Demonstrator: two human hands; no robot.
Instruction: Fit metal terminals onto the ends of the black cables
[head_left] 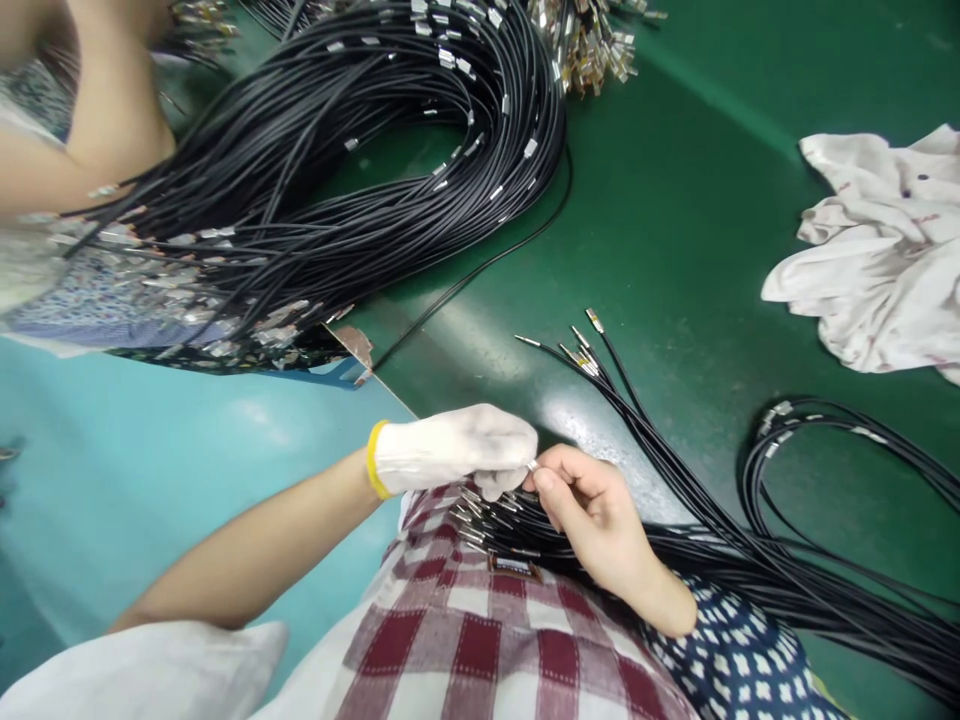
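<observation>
My left hand (465, 447), in a white glove with a yellow cuff, is closed at the table's near edge. Bare, my right hand (589, 510) pinches beside it. Between the two sits a small silvery cable end (532, 466), gripped by the fingers of both; its cable is mostly hidden. Just under my hands, a bundle of black cables (540, 525) with metal tips lies against the checked apron (480, 620) and runs off to the right. Another group of black cables (637, 410) with metal ends fans out on the table beyond my right hand.
A thick coil of black cables (420, 210) with silvery tags covers the upper left, by a co-worker's arm (112, 110). White crumpled cloth (892, 250) lies at right on the green table (697, 230). Looped cables (810, 410) rest below it. More metal connectors (596, 50) are at the top.
</observation>
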